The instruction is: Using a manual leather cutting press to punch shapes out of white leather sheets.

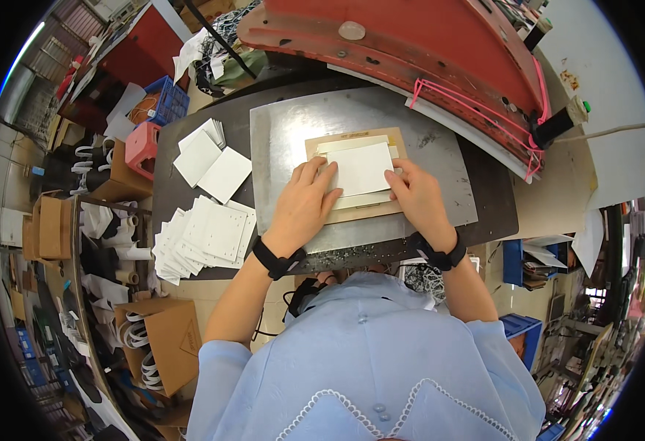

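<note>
A blank white card (363, 169) lies over a tan board (352, 213) with a pale raised frame, on a metal plate (282, 140). The fingers of my left hand (302, 204) are at the card's left edge, thumb near its lower left corner. My right hand (419, 197) has its thumb and fingers at the card's right edge. Between them, both hands hold the card. To the left lie a fanned pile of white cards with small holes (216, 229) and, farther off, a smaller group of blank white cards (225, 175).
A large red machine part (403, 37) overhangs the far side of the table, with pink cord (477, 117) strung along it. Black table surface (495, 213) surrounds the plate. A pink stool (142, 147), a blue crate (168, 101) and a cardboard box (164, 342) stand at left.
</note>
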The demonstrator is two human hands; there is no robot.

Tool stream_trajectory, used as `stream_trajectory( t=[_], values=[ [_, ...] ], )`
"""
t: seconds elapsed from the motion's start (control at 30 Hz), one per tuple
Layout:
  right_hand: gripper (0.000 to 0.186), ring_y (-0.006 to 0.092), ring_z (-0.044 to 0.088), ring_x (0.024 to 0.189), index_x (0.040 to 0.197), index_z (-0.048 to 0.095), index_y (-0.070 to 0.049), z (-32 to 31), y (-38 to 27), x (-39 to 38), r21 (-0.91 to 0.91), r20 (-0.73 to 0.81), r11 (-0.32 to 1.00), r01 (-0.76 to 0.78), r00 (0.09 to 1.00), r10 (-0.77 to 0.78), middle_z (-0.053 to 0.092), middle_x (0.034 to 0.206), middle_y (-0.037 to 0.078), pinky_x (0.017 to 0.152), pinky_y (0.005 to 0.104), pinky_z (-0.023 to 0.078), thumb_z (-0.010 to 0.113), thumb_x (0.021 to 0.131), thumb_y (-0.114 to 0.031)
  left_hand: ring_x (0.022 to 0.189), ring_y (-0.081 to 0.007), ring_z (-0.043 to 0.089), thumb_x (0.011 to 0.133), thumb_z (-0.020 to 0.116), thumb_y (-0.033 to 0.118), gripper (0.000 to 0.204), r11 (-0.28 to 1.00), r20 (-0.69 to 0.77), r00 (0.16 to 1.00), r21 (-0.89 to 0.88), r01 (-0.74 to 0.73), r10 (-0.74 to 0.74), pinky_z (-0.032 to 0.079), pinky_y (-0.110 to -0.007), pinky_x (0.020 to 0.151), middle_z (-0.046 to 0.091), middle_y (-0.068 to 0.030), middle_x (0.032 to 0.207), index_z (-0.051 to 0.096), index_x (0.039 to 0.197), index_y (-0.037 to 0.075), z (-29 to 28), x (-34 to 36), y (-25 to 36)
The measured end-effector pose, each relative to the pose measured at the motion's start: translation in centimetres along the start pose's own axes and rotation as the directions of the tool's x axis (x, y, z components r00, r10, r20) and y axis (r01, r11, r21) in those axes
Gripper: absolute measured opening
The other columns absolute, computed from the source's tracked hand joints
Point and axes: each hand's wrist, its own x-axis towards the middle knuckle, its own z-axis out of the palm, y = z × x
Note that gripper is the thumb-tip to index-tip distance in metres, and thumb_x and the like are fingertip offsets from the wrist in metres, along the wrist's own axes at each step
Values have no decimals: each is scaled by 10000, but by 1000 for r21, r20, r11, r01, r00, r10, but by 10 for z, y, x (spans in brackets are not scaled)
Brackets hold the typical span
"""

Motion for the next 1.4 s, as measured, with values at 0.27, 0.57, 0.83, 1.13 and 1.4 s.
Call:
stream_trajectory(
  t=[0.27,0.57,0.83,1.13,1.4],
  values=[
    [248,368,649,823,1127,645,-8,6,9,-4,-206,-146,938,279,939,-312,669,941,189,709,440,516,577,935,-148,1190,-406,511,884,651,197,452,998,55,997,39,-49,46,455,-435,993,478,-142,1463,544,1277,0,-4,9,-4],
    [235,375,651,813,1119,645,-40,1,10,0,-287,-48,925,250,960,-275,662,902,194,697,452,517,564,944,-173,1201,-411,506,914,630,234,524,991,108,992,110,-80,68,442,-441,1009,490,-141,1457,505,1363,-5,-6,10,-3],
    [317,325,666,773,1203,613,-99,-21,4,4,-365,-69,923,120,986,-155,667,809,175,645,419,512,610,930,-262,1227,-383,507,925,644,286,562,999,91,995,-3,-49,49,448,-429,994,382,-193,1513,489,1389,10,-13,10,-6],
    [495,158,582,921,1263,513,44,-206,33,24,-228,-871,952,206,394,-294,593,1045,101,844,285,466,719,910,-236,1266,-323,519,952,615,168,426,930,-141,962,-320,178,-232,488,-388,955,433,-190,1467,525,1330,-7,-57,-46,9],
    [403,135,576,931,1138,552,-7,-234,55,55,281,-740,882,378,671,-52,605,1010,47,869,286,455,777,832,-141,921,-223,663,929,636,72,223,911,37,991,-391,130,-125,526,-297,790,672,-121,1171,665,1142,13,-60,-68,42]
  ],
)
